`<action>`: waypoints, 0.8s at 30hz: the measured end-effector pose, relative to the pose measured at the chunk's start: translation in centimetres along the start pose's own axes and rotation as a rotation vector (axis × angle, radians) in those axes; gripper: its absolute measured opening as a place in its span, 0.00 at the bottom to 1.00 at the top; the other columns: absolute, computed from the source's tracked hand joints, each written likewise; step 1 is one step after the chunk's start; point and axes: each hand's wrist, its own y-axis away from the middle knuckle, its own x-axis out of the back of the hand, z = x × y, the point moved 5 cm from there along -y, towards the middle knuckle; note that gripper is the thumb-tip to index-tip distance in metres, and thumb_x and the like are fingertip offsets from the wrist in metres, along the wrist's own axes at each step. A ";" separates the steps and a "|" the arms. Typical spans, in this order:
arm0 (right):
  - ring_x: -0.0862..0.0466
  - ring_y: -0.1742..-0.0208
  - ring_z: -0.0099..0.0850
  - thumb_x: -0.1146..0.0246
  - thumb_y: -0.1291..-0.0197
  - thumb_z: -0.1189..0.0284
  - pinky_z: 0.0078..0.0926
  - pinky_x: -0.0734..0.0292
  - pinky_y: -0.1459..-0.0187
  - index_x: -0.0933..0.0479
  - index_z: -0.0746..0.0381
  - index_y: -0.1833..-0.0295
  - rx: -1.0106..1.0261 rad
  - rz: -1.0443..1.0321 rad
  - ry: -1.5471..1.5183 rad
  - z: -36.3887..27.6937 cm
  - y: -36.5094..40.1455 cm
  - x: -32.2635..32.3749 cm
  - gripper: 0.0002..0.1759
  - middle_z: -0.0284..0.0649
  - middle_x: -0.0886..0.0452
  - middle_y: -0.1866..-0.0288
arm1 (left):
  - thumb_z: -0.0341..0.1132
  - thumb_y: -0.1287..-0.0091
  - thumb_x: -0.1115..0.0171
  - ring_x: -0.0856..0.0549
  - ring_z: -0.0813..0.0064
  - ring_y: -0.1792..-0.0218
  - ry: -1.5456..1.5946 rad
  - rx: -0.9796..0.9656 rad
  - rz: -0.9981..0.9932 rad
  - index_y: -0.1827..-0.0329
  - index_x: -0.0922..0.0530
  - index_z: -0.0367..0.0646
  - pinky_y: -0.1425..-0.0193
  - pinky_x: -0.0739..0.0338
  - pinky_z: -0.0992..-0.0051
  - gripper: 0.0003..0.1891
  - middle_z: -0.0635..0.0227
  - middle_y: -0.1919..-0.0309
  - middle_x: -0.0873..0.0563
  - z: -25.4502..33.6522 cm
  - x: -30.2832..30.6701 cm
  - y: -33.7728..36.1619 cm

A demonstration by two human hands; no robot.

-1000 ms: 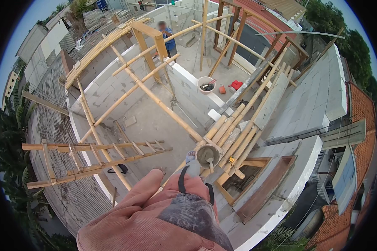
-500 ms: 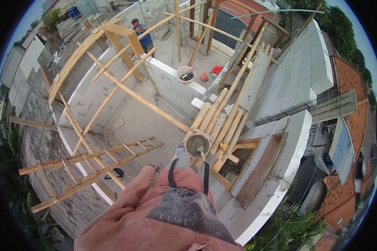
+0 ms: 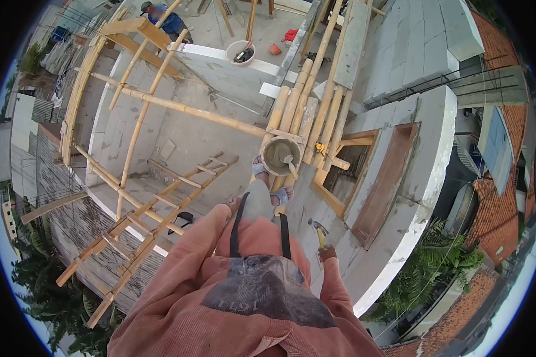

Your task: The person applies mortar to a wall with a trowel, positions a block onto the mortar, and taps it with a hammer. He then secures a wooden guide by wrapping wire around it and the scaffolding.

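R hand (image 3: 326,253) grips yellow-handled steel claw hammer (image 3: 317,229). L hand (image 3: 234,204) at sleeve end, grip can't tell. Round grey mortar bucket (image 3: 278,156) sits at near end of bamboo poles (image 3: 292,107).

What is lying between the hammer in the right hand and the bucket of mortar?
Head view: between hammer and bucket stands one sandalled foot, on bare grey wall top.

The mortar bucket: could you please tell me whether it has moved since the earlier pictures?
No. The mortar bucket sits at the same near end of the bamboo poles; only the camera has tilted down.
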 end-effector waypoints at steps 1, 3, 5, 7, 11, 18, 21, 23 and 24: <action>0.19 0.81 0.33 0.33 0.37 0.67 0.34 0.26 0.79 0.21 0.69 0.46 0.014 0.009 0.009 -1.1 -0.7 0.3 0.19 0.42 0.17 0.76 | 0.83 0.39 0.57 0.41 0.52 0.19 -0.032 0.028 -0.043 0.15 0.47 0.50 0.18 0.44 0.58 0.57 0.49 0.19 0.41 0.3 -0.8 0.0; 0.19 0.81 0.32 0.34 0.37 0.67 0.34 0.26 0.79 0.21 0.68 0.44 0.087 0.029 0.087 0.0 -8.4 -1.1 0.20 0.42 0.17 0.76 | 0.84 0.40 0.58 0.44 0.52 0.18 -0.150 0.120 -0.141 0.14 0.51 0.51 0.17 0.46 0.59 0.59 0.49 0.17 0.45 1.9 -1.0 0.1; 0.18 0.81 0.33 0.34 0.37 0.66 0.34 0.25 0.79 0.22 0.66 0.43 0.207 0.125 0.227 -2.3 -14.2 -1.7 0.20 0.43 0.16 0.75 | 0.80 0.41 0.46 0.41 0.46 0.19 -0.353 -0.083 -0.215 0.13 0.63 0.53 0.17 0.45 0.54 0.62 0.48 0.16 0.50 -1.8 -6.5 -9.0; 0.11 0.69 0.42 0.37 0.35 0.61 0.39 0.17 0.64 0.24 0.66 0.37 0.155 0.112 0.285 -10.3 -16.4 -1.2 0.26 0.50 0.13 0.65 | 0.75 0.43 0.39 0.38 0.47 0.21 -0.531 0.123 -0.130 0.13 0.63 0.54 0.20 0.41 0.53 0.63 0.49 0.18 0.47 -2.0 -7.1 -8.2; 0.17 0.41 0.58 0.39 0.34 0.60 0.51 0.22 0.38 0.27 0.64 0.37 0.249 0.136 0.414 -25.8 -22.9 -1.7 0.26 0.61 0.17 0.42 | 0.60 0.45 0.23 0.28 0.42 0.28 -0.581 0.316 0.025 0.14 0.67 0.56 0.28 0.29 0.49 0.67 0.49 0.22 0.39 4.4 -7.0 -2.0; 0.17 0.40 0.57 0.38 0.39 0.64 0.50 0.22 0.38 0.31 0.60 0.31 0.431 0.157 0.386 -41.2 -40.4 -7.5 0.30 0.62 0.16 0.43 | 0.55 0.45 0.23 0.15 0.48 0.44 -0.675 0.213 0.130 0.15 0.56 0.54 0.41 0.19 0.52 0.61 0.54 0.33 0.30 3.2 -6.8 -3.6; 0.17 0.41 0.58 0.38 0.39 0.66 0.51 0.22 0.39 0.30 0.58 0.30 0.559 0.167 0.363 -45.5 -44.0 -9.6 0.30 0.62 0.16 0.45 | 0.55 0.45 0.24 0.15 0.47 0.45 -0.612 0.191 0.136 0.16 0.52 0.53 0.43 0.18 0.52 0.58 0.54 0.35 0.30 4.2 -5.8 -2.6; 0.17 0.41 0.58 0.38 0.39 0.66 0.51 0.22 0.39 0.31 0.57 0.27 0.578 0.146 0.428 -47.1 -46.3 -11.0 0.32 0.61 0.16 0.45 | 0.56 0.46 0.24 0.14 0.47 0.45 -0.580 0.174 0.146 0.17 0.50 0.53 0.45 0.17 0.52 0.57 0.55 0.35 0.30 4.3 -5.2 -2.7; 0.17 0.41 0.57 0.38 0.39 0.66 0.51 0.22 0.39 0.32 0.57 0.26 0.598 0.154 0.448 -47.6 -47.1 -11.6 0.33 0.61 0.16 0.44 | 0.56 0.46 0.25 0.15 0.44 0.45 -0.561 0.181 0.140 0.17 0.50 0.54 0.44 0.18 0.51 0.57 0.54 0.35 0.29 4.6 -4.8 -2.6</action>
